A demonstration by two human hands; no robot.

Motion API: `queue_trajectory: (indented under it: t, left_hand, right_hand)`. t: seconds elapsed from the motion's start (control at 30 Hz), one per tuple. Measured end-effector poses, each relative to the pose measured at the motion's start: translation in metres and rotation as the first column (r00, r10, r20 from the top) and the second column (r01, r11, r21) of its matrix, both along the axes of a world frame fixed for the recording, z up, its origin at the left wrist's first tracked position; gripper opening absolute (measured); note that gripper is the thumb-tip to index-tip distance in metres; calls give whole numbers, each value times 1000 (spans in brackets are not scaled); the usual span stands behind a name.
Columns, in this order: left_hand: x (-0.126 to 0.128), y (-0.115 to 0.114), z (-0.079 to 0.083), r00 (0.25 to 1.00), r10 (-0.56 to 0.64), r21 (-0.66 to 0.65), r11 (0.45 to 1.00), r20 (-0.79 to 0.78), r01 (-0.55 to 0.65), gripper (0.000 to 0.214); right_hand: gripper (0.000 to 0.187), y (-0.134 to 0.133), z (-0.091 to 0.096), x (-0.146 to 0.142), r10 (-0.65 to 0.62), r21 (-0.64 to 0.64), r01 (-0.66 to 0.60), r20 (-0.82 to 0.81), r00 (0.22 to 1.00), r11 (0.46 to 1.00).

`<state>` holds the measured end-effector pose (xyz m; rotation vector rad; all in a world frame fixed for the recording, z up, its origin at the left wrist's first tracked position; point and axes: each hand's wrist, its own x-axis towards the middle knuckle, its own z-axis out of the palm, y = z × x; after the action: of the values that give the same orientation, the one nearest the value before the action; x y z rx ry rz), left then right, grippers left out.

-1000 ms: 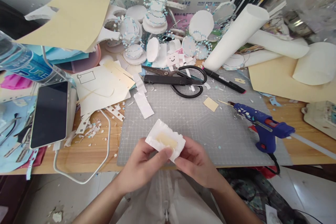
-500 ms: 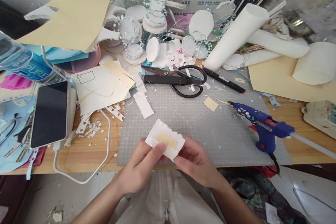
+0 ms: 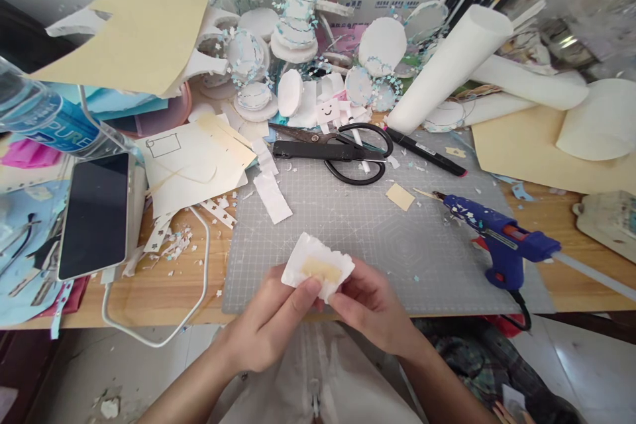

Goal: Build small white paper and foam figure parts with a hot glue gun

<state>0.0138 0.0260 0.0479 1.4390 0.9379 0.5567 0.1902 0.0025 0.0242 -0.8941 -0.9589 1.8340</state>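
Both my hands hold a small piece of white paper (image 3: 304, 253) with torn edges, and a pale yellow rectangle (image 3: 318, 269) lies on its face. My left hand (image 3: 281, 310) pinches it from the left, thumb pressed on the lower part of the yellow rectangle. At the lower right edge, my right hand (image 3: 370, 305) is closed on it with thumb and fingers; some fingertips are hidden behind the paper. Beyond the hands, a small yellow card (image 3: 400, 197) and a white paper strip (image 3: 273, 197) lie on the grey cutting mat (image 3: 342, 212).
Black scissors (image 3: 355, 152) and a black marker (image 3: 427, 151) lie at the mat's far side. A blue glue gun (image 3: 501, 232) rests at right with its cord over the edge. A phone (image 3: 94, 215), cable and water bottle (image 3: 54, 116) stand left. White foam discs crowd the back.
The white paper has moved slightly down and right and tilted a little, both hands still on it. Fingertips now show at the lower right edge near the floor.
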Motion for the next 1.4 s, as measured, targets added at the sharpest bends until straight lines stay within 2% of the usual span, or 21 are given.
queue_trajectory:
  t: [0.13, 0.27, 0.47, 0.63, 0.77, 0.87, 0.97, 1.07, 1.17, 1.23, 1.4]
  left_hand:
    - [4, -4, 0, 999, 41, -43, 998, 23, -40, 39]
    - [12, -2, 4, 991, 14, -35, 999, 130, -10, 40]
    - [13, -3, 4, 988, -7, -93, 995, 152, 21, 40]
    - [10, 0, 4, 987, -15, -148, 988, 162, 39, 40]
    - [9, 6, 6, 984, -37, -221, 972, 172, 75, 42]
    - [9, 8, 6, 982, -71, -140, 986, 173, 96, 40]
    - [12, 8, 3, 987, -49, 11, 999, 153, 48, 25]
    - [13, 9, 2, 985, -74, 91, 994, 154, 60, 21]
    - [11, 11, 8, 973, -122, 75, 991, 197, 109, 27]
    - [9, 13, 12, 969, -114, 26, 994, 219, 111, 29]
    - [2, 12, 17, 980, -101, -71, 991, 169, 115, 34]
  right_hand:
    - [13, 2, 2, -3, -44, -17, 44, -31, 999, 999]
    - [12, 2, 0, -5, -91, -36, 90, -25, 996, 995]
    - [10, 0, -1, -4, -51, -43, 52, 37, 998, 998]
    - [13, 3, 3, -3, -27, -64, 25, -18, 999, 998]
    - [13, 4, 2, -2, -27, -86, 27, 5, 1000, 996]
    - [15, 1, -2, -3, -109, -122, 104, -35, 993, 987]
    - [14, -3, -6, -8, -229, -142, 216, -81, 970, 966]
    - [15, -5, -6, -12, -245, -163, 226, -114, 963, 960]
    - [25, -7, -6, -11, -198, -167, 174, -139, 970, 970]
    - [34, -8, -6, -8, -172, -146, 155, -116, 978, 977]
    - [35, -10, -1, -1, -130, -12, 131, 66, 989, 991]
